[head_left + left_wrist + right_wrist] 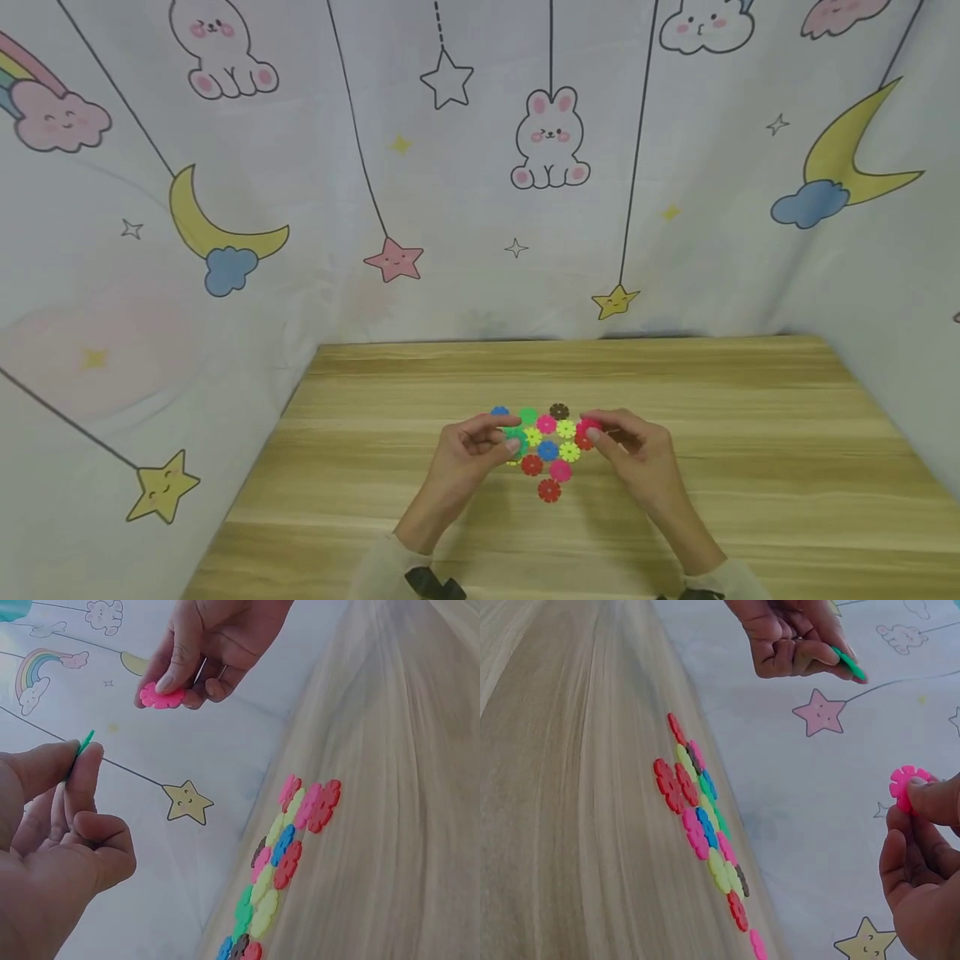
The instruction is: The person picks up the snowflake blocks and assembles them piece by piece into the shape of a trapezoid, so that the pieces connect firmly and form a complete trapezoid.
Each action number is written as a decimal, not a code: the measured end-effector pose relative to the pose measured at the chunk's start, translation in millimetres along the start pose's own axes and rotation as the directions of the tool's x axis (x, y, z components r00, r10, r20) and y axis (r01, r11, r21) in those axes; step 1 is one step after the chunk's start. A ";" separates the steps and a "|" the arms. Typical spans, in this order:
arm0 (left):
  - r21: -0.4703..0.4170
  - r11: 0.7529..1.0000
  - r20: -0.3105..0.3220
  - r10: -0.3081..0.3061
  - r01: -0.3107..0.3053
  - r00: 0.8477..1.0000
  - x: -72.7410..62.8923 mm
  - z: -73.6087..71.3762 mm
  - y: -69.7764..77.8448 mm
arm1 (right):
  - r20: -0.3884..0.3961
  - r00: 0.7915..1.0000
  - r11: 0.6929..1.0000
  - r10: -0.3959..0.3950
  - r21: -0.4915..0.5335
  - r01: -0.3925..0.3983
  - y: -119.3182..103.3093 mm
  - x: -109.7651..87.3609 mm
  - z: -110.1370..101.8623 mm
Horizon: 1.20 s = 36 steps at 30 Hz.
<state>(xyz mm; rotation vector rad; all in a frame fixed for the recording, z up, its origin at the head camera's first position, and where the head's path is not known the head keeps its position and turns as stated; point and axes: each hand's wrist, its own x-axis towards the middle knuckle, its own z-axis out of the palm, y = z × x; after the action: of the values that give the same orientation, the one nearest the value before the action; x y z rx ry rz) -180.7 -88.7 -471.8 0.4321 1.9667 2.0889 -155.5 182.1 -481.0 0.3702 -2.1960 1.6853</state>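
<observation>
My left hand (pixel 471 454) pinches a green notched plastic disc (pixel 88 739) between thumb and index finger, seen nearly edge-on in the left wrist view. Opposite it, my right hand (pixel 641 450) pinches a pink notched disc (pixel 904 780) between thumb and fingers. The two held discs are apart, raised above the table. Below and between the hands lie many flat flower-shaped discs, among them a blue disc (pixel 548 451), a red disc (pixel 549 490), a yellow disc (pixel 569 452) and a brown disc (pixel 558 412). Both hands partly cover the group in the head view.
The discs lie close together on a wood-grain table (pixel 750 467). A white cloth (pixel 465 192) printed with stars, moons and rabbits hangs behind the table and along its sides. The table's far edge meets this cloth.
</observation>
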 end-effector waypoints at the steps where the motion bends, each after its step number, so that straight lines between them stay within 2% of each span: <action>1: -0.003 1.000 0.001 -0.004 0.004 1.000 0.1 1.0 1.1 | 0.001 1.000 1.000 -0.005 0.011 0.005 -0.9 0.5 0.0; 6: -0.008 1.000 0.006 -0.005 0.005 1.000 3.1 5.9 9.3 | 0.010 1.000 0.999 -0.007 0.052 0.007 -8.2 5.6 1.8; 13: -0.040 0.999 -0.018 -0.021 0.020 1.000 7.2 10.7 24.2 | 0.024 1.000 0.997 -0.004 0.078 0.002 -19.5 10.3 6.1; 19: -0.041 0.999 0.011 -0.017 0.017 1.000 2.2 11.3 34.0 | 0.047 0.999 0.996 -0.017 0.092 0.013 -26.8 10.6 8.9; 25: -0.027 0.999 0.067 -0.024 0.026 0.997 -2.0 18.6 34.5 | 0.060 0.997 0.988 -0.047 0.151 0.037 -35.5 6.8 10.8; 33: -0.058 0.998 0.073 -0.025 0.030 0.997 -2.0 25.8 35.9 | 0.141 0.987 0.975 -0.079 0.216 0.047 -40.5 5.6 12.9; 36: -0.085 0.996 0.073 -0.023 0.029 0.997 -2.6 27.0 35.7 | 0.146 0.982 0.968 -0.122 0.235 0.085 -39.4 5.5 15.0</action>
<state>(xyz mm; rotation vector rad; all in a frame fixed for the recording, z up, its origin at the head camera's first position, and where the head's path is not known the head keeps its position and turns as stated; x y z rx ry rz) -167.3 -67.0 -434.9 0.4557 1.8257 2.1019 -146.1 157.4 -447.8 0.6900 -2.0524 1.9133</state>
